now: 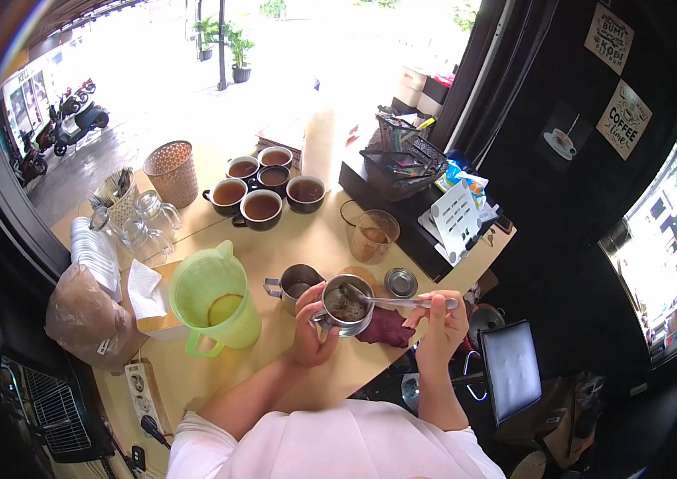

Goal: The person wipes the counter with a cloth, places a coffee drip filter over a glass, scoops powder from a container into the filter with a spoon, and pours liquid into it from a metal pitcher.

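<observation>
My left hand (312,331) is wrapped round a small stainless steel cup (338,326), tilted so its dark, wet, leafy contents show. In my right hand (440,323) is a long-handled metal spoon (402,302), its bowl down inside that cup. Just left of the cup stands a steel pitcher (294,283) with a handle. A round metal lid (400,283) lies to the right, near a maroon cloth (387,328). Behind them is a glass mug (373,237) with a little brown liquid in it.
A pale green plastic jug (236,307) stands left of my arm. Several black cups (262,209) of brown liquid are grouped at the back. Glass mugs (147,238), a woven basket (171,174) and a tissue box (156,307) line the left; a black organizer (399,162) sits at right.
</observation>
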### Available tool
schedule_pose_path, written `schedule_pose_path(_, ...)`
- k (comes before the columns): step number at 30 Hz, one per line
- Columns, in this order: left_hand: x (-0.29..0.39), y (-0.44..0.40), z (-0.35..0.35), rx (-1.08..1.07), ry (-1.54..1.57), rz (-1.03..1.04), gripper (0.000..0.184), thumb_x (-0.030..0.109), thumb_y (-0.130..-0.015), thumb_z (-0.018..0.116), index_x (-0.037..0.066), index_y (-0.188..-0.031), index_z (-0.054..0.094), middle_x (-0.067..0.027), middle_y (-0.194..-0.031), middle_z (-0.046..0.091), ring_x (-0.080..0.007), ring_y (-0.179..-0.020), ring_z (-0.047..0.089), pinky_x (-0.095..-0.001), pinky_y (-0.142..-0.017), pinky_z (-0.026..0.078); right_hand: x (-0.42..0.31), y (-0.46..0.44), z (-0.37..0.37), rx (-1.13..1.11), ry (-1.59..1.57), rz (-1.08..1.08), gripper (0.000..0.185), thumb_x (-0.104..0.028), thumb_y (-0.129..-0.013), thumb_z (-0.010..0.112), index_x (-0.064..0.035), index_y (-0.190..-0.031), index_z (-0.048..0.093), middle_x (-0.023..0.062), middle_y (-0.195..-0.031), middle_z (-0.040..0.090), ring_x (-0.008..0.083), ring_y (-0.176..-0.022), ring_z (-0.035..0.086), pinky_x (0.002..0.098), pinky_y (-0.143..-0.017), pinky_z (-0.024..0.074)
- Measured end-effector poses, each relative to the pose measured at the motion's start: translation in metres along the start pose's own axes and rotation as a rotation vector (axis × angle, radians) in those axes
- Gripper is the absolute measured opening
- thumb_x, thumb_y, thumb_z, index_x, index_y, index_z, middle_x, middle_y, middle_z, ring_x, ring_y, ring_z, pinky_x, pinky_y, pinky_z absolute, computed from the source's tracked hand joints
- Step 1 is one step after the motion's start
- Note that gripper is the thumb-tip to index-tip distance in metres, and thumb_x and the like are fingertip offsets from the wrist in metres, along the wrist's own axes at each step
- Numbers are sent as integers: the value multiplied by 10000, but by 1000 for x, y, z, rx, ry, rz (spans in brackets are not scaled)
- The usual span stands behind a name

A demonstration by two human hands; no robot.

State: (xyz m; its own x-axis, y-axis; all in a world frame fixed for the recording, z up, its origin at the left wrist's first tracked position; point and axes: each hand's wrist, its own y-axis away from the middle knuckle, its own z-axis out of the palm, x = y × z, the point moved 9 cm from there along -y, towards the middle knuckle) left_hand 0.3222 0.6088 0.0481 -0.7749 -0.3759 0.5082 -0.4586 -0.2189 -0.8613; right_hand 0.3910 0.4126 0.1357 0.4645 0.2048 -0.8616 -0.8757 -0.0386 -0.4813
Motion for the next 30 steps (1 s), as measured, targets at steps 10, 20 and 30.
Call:
schedule_pose_path(10,-3,3,3,-50,6,5,635,3,-808,530,70,-1365,231,-289,-1400,287,-382,-1328,322,-514,-1098,236,-15,-12,-33,240,-221,-128,288,-310,-1003,497,-49,-881,490,43,-645,504,83,-469,436,218,-443,354)
schedule_pose_path(20,-3,3,1,-43,-21,1,646,-25,-783,541,59,-1354,251,-292,-1384,311,-384,-1306,351,-507,-1087,264,43,-74,-12,101,182,-142,189,-200,-999,509,-32,-969,591,40,-733,619,59,-643,553,210,-530,418)
schedule_pose_path(30,-1,1,-1,-3,-29,-9,626,-36,-767,582,62,-1321,308,-286,-1339,368,-390,-1262,405,-497,-1053,335,92,-90,11,-49,461,-42,220,-231,-983,541,-24,-919,582,64,-708,650,110,-621,603,257,-561,444)
